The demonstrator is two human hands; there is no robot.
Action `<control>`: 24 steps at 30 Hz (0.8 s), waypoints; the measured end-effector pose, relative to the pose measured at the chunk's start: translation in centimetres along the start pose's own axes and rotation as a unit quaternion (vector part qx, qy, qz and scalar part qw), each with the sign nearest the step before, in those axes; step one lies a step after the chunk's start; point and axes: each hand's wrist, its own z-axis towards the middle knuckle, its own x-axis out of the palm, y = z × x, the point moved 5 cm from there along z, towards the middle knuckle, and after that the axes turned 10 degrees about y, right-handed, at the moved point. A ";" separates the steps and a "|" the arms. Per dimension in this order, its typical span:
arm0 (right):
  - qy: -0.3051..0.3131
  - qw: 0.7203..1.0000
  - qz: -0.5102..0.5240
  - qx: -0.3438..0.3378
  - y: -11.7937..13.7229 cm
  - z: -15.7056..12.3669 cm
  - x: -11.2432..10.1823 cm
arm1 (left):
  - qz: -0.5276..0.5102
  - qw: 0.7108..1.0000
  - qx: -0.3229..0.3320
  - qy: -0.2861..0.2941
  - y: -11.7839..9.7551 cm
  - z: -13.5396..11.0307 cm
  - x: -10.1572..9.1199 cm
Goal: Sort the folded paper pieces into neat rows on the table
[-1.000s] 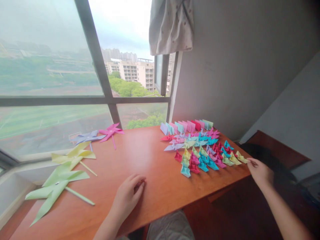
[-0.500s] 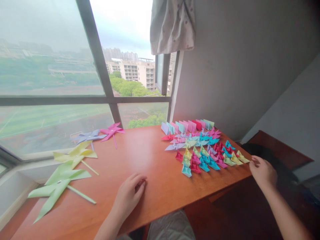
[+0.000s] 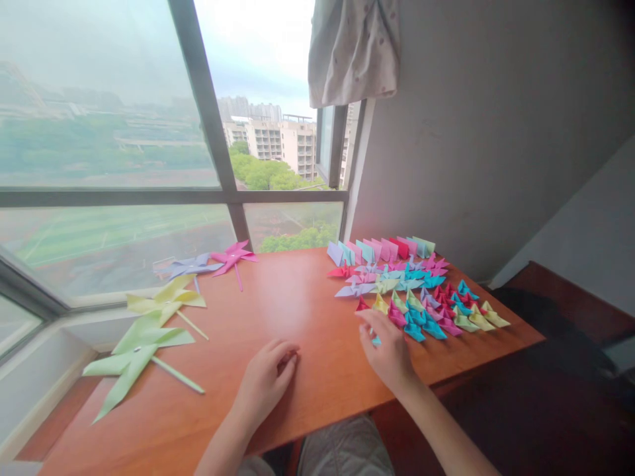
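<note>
Grey-framed window (image 3: 228,196) fills upper left of the head view, brown table (image 3: 290,304) below, pinwheels (image 3: 136,352) at lower left. Left hand (image 3: 268,378) at lower centre, loosely curled, nothing visible in it. Right hand (image 3: 389,350), right of centre, half-open over the folded paper boats (image 3: 434,326) at middle right; cannot tell if it grips one.

An open lane of tabletop (image 3: 285,297) stretches toward the window (image 3: 233,196) between pinwheels (image 3: 129,363) at left and close-set paper rows (image 3: 423,322) at right; the left hand (image 3: 268,380) sits at its near end, while the right hand (image 3: 389,354) blocks the rows' front left corner.
</note>
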 end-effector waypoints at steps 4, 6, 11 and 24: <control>0.089 0.993 0.072 -0.014 4.7 0.7 5.7 | -0.006 1.000 0.002 -0.002 -0.2 0.0 -0.1; 0.117 0.989 0.086 -0.002 5.4 1.0 7.7 | -0.007 1.000 0.005 -0.002 -0.2 -0.1 -0.1; 0.139 0.984 0.104 0.036 4.7 1.1 10.4 | -0.005 1.000 0.006 -0.001 -0.5 -0.2 0.0; 0.148 0.982 0.113 0.014 5.2 0.7 10.1 | 0.108 0.967 -0.224 -0.055 5.7 2.6 -7.5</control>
